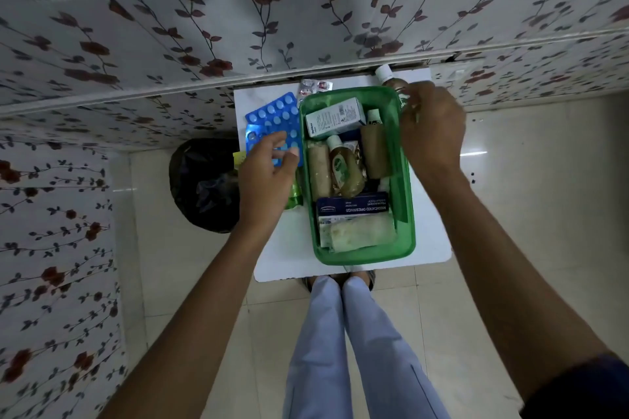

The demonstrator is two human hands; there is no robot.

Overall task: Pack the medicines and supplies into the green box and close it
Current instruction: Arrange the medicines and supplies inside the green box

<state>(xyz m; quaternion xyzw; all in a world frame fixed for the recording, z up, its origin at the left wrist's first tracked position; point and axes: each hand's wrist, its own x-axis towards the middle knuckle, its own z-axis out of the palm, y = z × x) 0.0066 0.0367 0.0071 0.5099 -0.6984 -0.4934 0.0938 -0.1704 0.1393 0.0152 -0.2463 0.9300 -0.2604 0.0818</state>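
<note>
A: Where is the translucent green plastic box (406,241) sitting?

B: On the small white rectangular table (289,248), toward its 3 o'clock side, lid off. It is holding a white and teal cardboard carton (335,121) at its 12 o'clock end, an amber liquid bottle with a white cap (343,170) in the middle, beige bandage rolls (318,170) on either side of it, and a dark blue dressings carton (352,209) toward 6 o'clock with another pale roll (360,233) below that.

A: What is the right hand (432,129) doing?

B: It is gripping a clear bottle with a white cap (386,75) at the box's 1 o'clock corner, fingers wrapped around its body.

A: And the left hand (267,180)?

B: It is hovering over the blue blister strips of white tablets (272,116) at the box's 9 o'clock side, fingers loosely curled and a little apart, fingertips at the strips; whether they are pinching one, I cannot tell.

A: Anything else on the table?

B: A small silver strip of red pills (315,86) is lying at 11 o'clock, just beyond the box rim.
</note>
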